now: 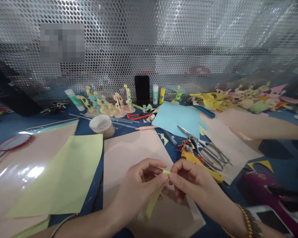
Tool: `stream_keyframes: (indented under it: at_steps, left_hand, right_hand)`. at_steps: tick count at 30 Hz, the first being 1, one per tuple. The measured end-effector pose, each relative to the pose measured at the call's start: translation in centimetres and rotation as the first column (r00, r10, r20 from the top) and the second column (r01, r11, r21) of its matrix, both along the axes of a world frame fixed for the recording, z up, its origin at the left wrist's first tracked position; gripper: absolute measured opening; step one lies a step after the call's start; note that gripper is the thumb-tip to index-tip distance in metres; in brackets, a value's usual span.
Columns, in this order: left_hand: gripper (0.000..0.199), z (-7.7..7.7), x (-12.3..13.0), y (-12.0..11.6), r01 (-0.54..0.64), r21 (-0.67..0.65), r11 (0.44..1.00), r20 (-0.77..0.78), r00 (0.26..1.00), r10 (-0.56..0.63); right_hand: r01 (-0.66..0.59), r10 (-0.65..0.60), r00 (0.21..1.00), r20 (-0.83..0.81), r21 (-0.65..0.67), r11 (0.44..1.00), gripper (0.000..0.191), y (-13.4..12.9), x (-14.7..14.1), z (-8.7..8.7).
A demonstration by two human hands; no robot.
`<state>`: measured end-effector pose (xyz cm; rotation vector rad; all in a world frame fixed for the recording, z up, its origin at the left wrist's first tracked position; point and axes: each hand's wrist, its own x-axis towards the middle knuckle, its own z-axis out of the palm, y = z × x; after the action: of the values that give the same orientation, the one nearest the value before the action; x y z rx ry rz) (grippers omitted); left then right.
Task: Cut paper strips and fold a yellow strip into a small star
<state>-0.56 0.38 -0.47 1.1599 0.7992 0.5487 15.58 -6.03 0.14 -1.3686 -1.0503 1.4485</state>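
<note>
Between the fingertips of both hands is a narrow yellow paper strip [152, 202], its long end hanging down to the lower left. My left hand [145, 177] pinches it near the top with thumb and forefinger. Close against it, my right hand [188, 178] grips the same short upper end, which looks bent or rolled; the fingers hide its exact shape. Both hands are above a pale pinkish paper sheet [121, 155]. Just beyond the right hand lie metal scissors [205, 148] and a yellow-handled tool [214, 173], partly covered.
Left lie a yellow sheet [64, 175] and a glossy plastic sleeve [22, 168]. Behind are a white cup [101, 125], paper figures [109, 102], a black phone [142, 89], glue sticks [155, 94] and a blue sheet [178, 117]. A perforated metal panel [149, 39] closes the back.
</note>
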Motion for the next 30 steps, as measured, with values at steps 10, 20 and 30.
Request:
stream_keyframes:
  at_steps: [10,20,30]
  left_hand:
    - [0.018,0.63,-0.26,0.29,0.079,0.067,0.995,-0.180,0.981,-0.066]
    - [0.018,0.36,0.02,0.29,0.015,-0.021,1.000,-0.095,0.995,-0.017]
    - [0.024,0.38,-0.15,-0.02,0.063,0.022,0.998,-0.089,0.994,-0.061]
  right_hand:
    - [0.014,-0.014,1.000,0.021,0.007,1.000,0.036,0.30,0.27,0.13]
    - [0.031,-0.034,0.990,0.135,0.024,0.999,0.035,0.16,0.36,-0.03]
    - [0.072,-0.074,0.993,0.088,0.028,0.997,0.039,0.08,0.09,0.12]
